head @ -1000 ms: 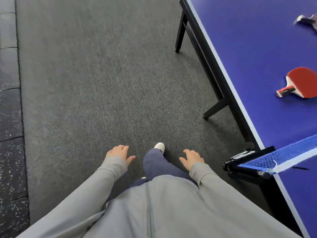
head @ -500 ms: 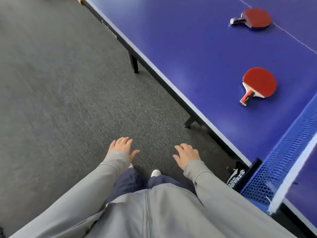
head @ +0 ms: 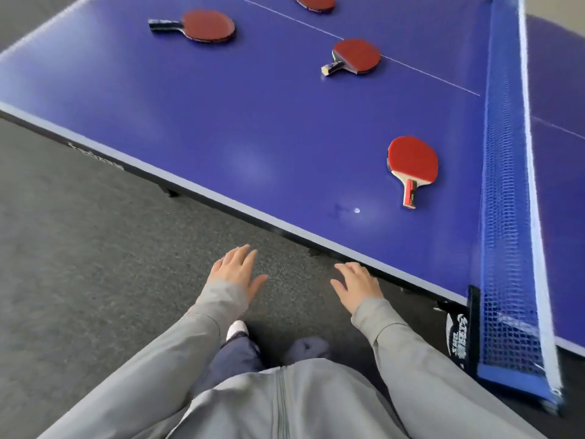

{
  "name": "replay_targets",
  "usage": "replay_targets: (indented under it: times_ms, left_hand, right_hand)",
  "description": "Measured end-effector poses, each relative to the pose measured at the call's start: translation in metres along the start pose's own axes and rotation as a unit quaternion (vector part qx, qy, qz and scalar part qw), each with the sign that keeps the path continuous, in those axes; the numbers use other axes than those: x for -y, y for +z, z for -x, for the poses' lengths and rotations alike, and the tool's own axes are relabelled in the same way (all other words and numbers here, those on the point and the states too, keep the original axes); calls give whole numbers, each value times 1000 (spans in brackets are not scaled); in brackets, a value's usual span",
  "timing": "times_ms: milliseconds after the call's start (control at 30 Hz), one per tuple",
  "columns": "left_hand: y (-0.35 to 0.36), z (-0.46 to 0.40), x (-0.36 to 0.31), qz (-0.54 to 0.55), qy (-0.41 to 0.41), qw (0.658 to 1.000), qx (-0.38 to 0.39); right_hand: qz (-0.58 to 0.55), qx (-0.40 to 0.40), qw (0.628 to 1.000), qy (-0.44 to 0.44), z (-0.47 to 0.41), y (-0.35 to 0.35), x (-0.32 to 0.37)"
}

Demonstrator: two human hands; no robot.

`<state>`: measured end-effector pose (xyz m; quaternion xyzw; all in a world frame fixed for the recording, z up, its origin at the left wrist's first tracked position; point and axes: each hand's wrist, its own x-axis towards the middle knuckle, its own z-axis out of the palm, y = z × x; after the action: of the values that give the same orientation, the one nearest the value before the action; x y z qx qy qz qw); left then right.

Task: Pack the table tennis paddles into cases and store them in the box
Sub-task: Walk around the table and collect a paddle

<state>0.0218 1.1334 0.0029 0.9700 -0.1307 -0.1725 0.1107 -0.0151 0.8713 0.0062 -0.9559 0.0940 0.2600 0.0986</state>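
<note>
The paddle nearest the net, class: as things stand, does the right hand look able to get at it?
Probably yes. The right hand is open and empty just off the table edge, and the blue surface between it and the paddle looks bare. The net stands beside the paddle, not across the way.

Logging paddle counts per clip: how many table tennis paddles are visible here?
4 red-faced paddles on the blue table: near the net, at centre, far left, and one cut off at the top edge. More may lie outside the frame.
</note>
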Motion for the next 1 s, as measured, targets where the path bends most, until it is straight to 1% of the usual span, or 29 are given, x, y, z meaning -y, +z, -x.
replay_targets:
  times_ms: [100,267,433,633,767,900,1000]
  left_hand:
    - [-25,-37,7,-34,39,999,7]
    - [-47,-99,2,-57,64,996,35]
    - [-50,-155,-19,-97,75,991,55]
    - [-53,-216,-44,-107,75,989,63]
    - [-54,-252,-58,-84,60,993,55]
    - [-61,-285,-62,-58,56,995,58]
    - [-71,-319,-64,-30,49,997,55]
  right_hand:
    - [-30,-29,998,47,-11,-12,6]
    - [-65,-43,990,117,-34,-32,-5]
    - [-124,-81,971,186,-72,-52,-37]
    - [-166,-165,938,255,-130,-86,-85]
    - [-167,-204,918,296,-167,-103,-114]
    - [-184,-189,904,336,-191,-109,-128]
    - [-202,-200,892,351,-203,-108,-128]
